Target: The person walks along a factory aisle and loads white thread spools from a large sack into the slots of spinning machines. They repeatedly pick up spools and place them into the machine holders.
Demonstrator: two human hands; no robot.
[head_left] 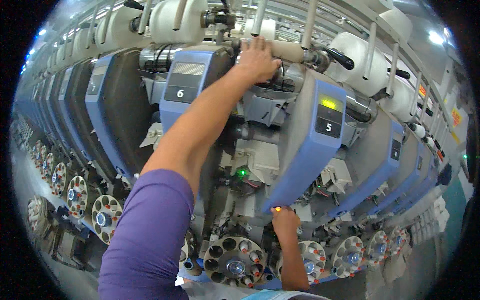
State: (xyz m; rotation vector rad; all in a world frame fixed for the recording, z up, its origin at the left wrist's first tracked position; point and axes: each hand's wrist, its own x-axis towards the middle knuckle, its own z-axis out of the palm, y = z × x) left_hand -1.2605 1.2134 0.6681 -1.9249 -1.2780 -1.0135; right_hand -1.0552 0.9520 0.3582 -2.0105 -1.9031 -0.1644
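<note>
head view: your left hand is up high at the cream tube, your right hand down low at the orange light!
there's your left hand [257,62] over the left end of the cream tube [288,51], fingers stretched out and slightly apart, and that tube lies above the steel drum [292,77], between the big left white yarn package [177,21] and the right white yarn package [354,64]; down below, your right hand [286,222] is at the foot of the blue housing [311,152] with the yellow-green display [329,103], right by the glowing orange light [278,209], its fingers curled, and whether they're pinched together you can't tell from here; under it all, the round magazine [223,256] holds orange-tipped bobbins [244,246].
</note>
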